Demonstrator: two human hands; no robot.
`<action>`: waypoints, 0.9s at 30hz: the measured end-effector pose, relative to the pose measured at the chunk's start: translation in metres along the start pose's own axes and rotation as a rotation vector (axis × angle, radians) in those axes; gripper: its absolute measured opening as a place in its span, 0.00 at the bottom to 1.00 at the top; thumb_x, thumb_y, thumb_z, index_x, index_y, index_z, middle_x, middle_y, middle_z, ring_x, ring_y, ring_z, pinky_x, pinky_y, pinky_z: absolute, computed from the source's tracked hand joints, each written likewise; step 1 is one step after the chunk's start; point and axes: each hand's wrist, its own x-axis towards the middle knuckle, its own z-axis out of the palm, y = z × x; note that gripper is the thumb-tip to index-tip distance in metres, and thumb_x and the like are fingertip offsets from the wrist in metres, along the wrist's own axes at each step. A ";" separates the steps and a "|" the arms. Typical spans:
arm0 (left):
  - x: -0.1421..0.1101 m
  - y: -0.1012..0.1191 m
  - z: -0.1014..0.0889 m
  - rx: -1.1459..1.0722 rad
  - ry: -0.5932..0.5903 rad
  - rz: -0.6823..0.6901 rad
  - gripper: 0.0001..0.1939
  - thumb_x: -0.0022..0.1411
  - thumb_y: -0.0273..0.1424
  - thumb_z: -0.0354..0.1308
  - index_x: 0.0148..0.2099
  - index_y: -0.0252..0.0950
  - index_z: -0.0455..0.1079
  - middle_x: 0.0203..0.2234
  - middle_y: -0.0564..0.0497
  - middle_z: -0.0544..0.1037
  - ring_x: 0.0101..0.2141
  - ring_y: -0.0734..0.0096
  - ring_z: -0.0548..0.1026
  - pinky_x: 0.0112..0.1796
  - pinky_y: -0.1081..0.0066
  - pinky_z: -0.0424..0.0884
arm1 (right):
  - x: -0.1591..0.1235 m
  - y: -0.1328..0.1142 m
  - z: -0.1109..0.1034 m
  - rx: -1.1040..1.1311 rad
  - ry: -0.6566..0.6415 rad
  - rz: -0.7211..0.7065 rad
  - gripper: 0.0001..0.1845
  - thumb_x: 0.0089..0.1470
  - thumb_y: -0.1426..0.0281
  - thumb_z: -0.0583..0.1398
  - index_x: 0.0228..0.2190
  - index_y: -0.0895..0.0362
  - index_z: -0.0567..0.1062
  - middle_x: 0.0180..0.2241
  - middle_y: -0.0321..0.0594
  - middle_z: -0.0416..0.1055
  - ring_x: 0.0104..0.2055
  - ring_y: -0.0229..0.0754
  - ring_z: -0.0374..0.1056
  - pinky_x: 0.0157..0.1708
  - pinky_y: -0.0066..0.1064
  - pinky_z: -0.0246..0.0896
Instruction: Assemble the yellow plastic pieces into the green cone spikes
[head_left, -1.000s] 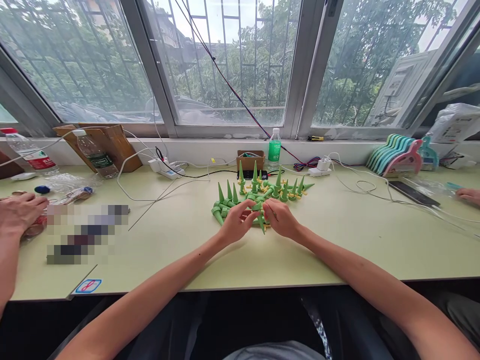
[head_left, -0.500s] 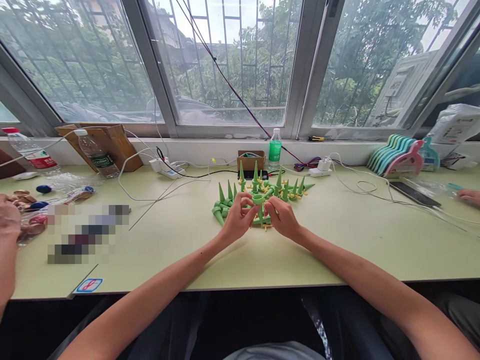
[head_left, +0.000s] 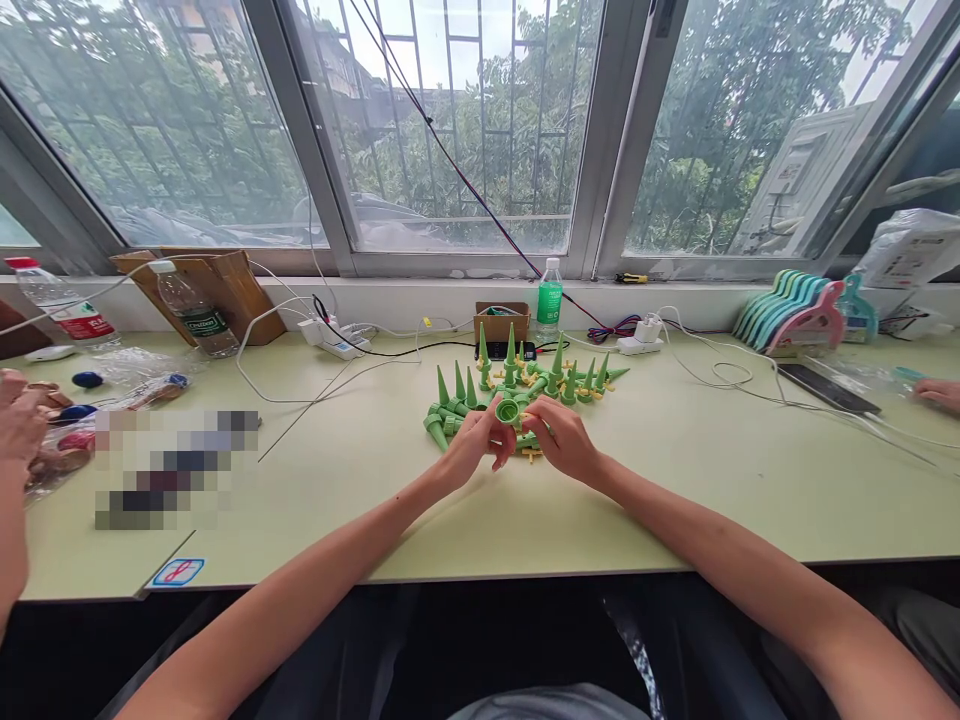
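A green plant watering spike [head_left: 508, 411] is in my left hand [head_left: 478, 440], its round hollow end turned up toward me. The fingers of that hand are wrapped round its body, which is mostly hidden. My right hand [head_left: 561, 434] is closed in a pinch right beside the cup, at a small yellow piece [head_left: 525, 420] partly covered by the fingertips. Behind and around both hands lie more green spikes [head_left: 555, 375], several standing point up and others on their sides. Small yellow cross-shaped valves [head_left: 531, 456] show among them.
A small cardboard box [head_left: 501, 322] and a green-labelled bottle [head_left: 550, 297] stand behind the spikes. White cables and power strips [head_left: 345, 342] run along the back. At right are hangers [head_left: 795, 312] and a phone [head_left: 828, 388]. Another person's hand [head_left: 21, 412] works at left; another hand [head_left: 937, 392] rests far right.
The spike has tipped from upright so its open end faces me. My left hand has rolled round it, and a yellow piece now shows at my right fingertips.
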 end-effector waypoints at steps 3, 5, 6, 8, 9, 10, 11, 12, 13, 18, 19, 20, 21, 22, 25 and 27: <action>0.001 -0.002 -0.004 -0.063 -0.040 -0.026 0.28 0.62 0.52 0.49 0.27 0.31 0.68 0.20 0.49 0.69 0.18 0.76 0.66 0.16 0.75 0.61 | 0.000 0.001 0.000 0.004 -0.025 -0.027 0.14 0.65 0.67 0.48 0.28 0.55 0.66 0.25 0.38 0.66 0.29 0.39 0.60 0.32 0.31 0.57; 0.002 -0.001 -0.006 -0.097 -0.064 -0.053 0.25 0.61 0.50 0.51 0.28 0.31 0.68 0.21 0.49 0.70 0.18 0.76 0.66 0.16 0.75 0.61 | 0.000 0.002 -0.001 0.009 -0.040 -0.024 0.15 0.66 0.66 0.48 0.29 0.55 0.66 0.25 0.39 0.67 0.29 0.39 0.60 0.31 0.31 0.57; 0.002 -0.001 -0.006 -0.111 -0.076 -0.068 0.23 0.61 0.48 0.53 0.28 0.31 0.67 0.21 0.49 0.70 0.18 0.76 0.66 0.16 0.75 0.61 | 0.000 0.002 -0.001 0.012 -0.048 -0.020 0.15 0.66 0.66 0.48 0.29 0.55 0.67 0.25 0.39 0.67 0.29 0.39 0.61 0.31 0.31 0.57; 0.002 0.001 -0.007 -0.131 -0.100 -0.099 0.20 0.59 0.45 0.56 0.28 0.31 0.68 0.22 0.49 0.70 0.18 0.77 0.66 0.16 0.76 0.61 | -0.001 0.003 -0.001 0.019 -0.059 -0.010 0.16 0.66 0.65 0.47 0.29 0.55 0.66 0.25 0.39 0.67 0.29 0.39 0.61 0.32 0.31 0.57; 0.002 0.002 -0.007 -0.138 -0.113 -0.113 0.18 0.59 0.43 0.57 0.28 0.31 0.68 0.22 0.50 0.70 0.18 0.77 0.66 0.16 0.76 0.61 | -0.001 0.004 -0.001 0.022 -0.061 -0.009 0.16 0.66 0.65 0.47 0.29 0.55 0.66 0.25 0.39 0.68 0.29 0.39 0.61 0.32 0.31 0.57; 0.002 0.002 -0.007 -0.144 -0.125 -0.126 0.17 0.58 0.41 0.58 0.29 0.31 0.69 0.23 0.50 0.70 0.18 0.78 0.66 0.16 0.76 0.61 | -0.001 0.004 -0.001 0.025 -0.061 -0.009 0.16 0.66 0.65 0.47 0.29 0.55 0.66 0.25 0.38 0.68 0.29 0.39 0.62 0.32 0.31 0.57; 0.002 0.003 -0.006 -0.152 -0.134 -0.137 0.16 0.57 0.40 0.58 0.29 0.30 0.69 0.23 0.50 0.70 0.18 0.78 0.66 0.16 0.77 0.61 | -0.002 0.005 0.000 0.027 -0.061 -0.010 0.16 0.66 0.65 0.47 0.29 0.55 0.66 0.25 0.38 0.68 0.28 0.38 0.62 0.32 0.31 0.57; 0.001 0.003 -0.006 -0.161 -0.140 -0.146 0.16 0.57 0.40 0.59 0.30 0.30 0.69 0.23 0.50 0.70 0.18 0.78 0.66 0.16 0.77 0.61 | -0.002 0.005 0.000 0.026 -0.061 -0.010 0.15 0.66 0.65 0.47 0.29 0.55 0.66 0.25 0.38 0.68 0.28 0.38 0.62 0.32 0.31 0.57; 0.001 0.003 -0.007 -0.170 -0.143 -0.151 0.16 0.57 0.41 0.59 0.30 0.30 0.69 0.24 0.49 0.70 0.18 0.78 0.66 0.16 0.77 0.61 | -0.003 0.006 0.000 0.023 -0.063 -0.009 0.15 0.66 0.65 0.47 0.29 0.55 0.66 0.25 0.38 0.68 0.28 0.38 0.62 0.32 0.31 0.57; 0.001 0.000 -0.009 -0.187 -0.179 -0.137 0.20 0.61 0.45 0.56 0.34 0.30 0.70 0.27 0.47 0.72 0.19 0.78 0.67 0.17 0.76 0.61 | -0.004 0.008 0.000 0.017 -0.074 -0.001 0.15 0.66 0.66 0.48 0.29 0.54 0.67 0.24 0.37 0.68 0.28 0.38 0.62 0.32 0.31 0.57; 0.000 -0.001 -0.010 -0.184 -0.191 -0.132 0.21 0.62 0.45 0.55 0.35 0.30 0.71 0.25 0.48 0.72 0.19 0.77 0.67 0.17 0.76 0.61 | -0.004 0.008 0.000 0.027 -0.076 -0.002 0.15 0.66 0.66 0.48 0.29 0.54 0.67 0.24 0.37 0.69 0.28 0.38 0.62 0.33 0.31 0.58; 0.000 -0.002 -0.011 -0.181 -0.202 -0.126 0.21 0.62 0.46 0.54 0.35 0.30 0.71 0.23 0.48 0.71 0.19 0.77 0.67 0.17 0.76 0.61 | -0.004 0.007 0.000 0.038 -0.077 -0.002 0.15 0.66 0.66 0.48 0.29 0.54 0.67 0.25 0.37 0.69 0.28 0.38 0.62 0.33 0.31 0.58; 0.000 -0.002 -0.012 -0.177 -0.212 -0.120 0.21 0.63 0.46 0.54 0.36 0.30 0.70 0.22 0.49 0.70 0.19 0.77 0.66 0.17 0.76 0.61 | -0.004 0.007 0.000 0.048 -0.076 -0.002 0.15 0.66 0.66 0.48 0.29 0.54 0.67 0.25 0.37 0.69 0.28 0.38 0.62 0.34 0.31 0.58; -0.001 -0.002 -0.012 -0.172 -0.220 -0.112 0.20 0.63 0.46 0.54 0.36 0.31 0.70 0.21 0.50 0.69 0.19 0.77 0.66 0.17 0.76 0.61 | -0.004 0.006 0.000 0.054 -0.074 -0.003 0.15 0.65 0.66 0.48 0.28 0.54 0.66 0.24 0.37 0.69 0.28 0.38 0.62 0.34 0.31 0.57; -0.002 -0.002 -0.012 -0.140 -0.224 -0.081 0.20 0.62 0.46 0.55 0.36 0.32 0.68 0.20 0.52 0.68 0.19 0.78 0.66 0.18 0.77 0.62 | -0.003 0.004 -0.002 0.057 -0.062 -0.007 0.16 0.66 0.66 0.48 0.27 0.54 0.65 0.23 0.36 0.67 0.27 0.38 0.60 0.33 0.31 0.56; -0.002 0.000 -0.011 -0.109 -0.203 -0.056 0.20 0.61 0.47 0.56 0.35 0.32 0.67 0.22 0.53 0.68 0.18 0.79 0.66 0.18 0.77 0.62 | -0.002 0.003 -0.002 0.048 -0.057 -0.002 0.18 0.66 0.65 0.47 0.25 0.54 0.63 0.22 0.36 0.66 0.26 0.38 0.59 0.31 0.31 0.55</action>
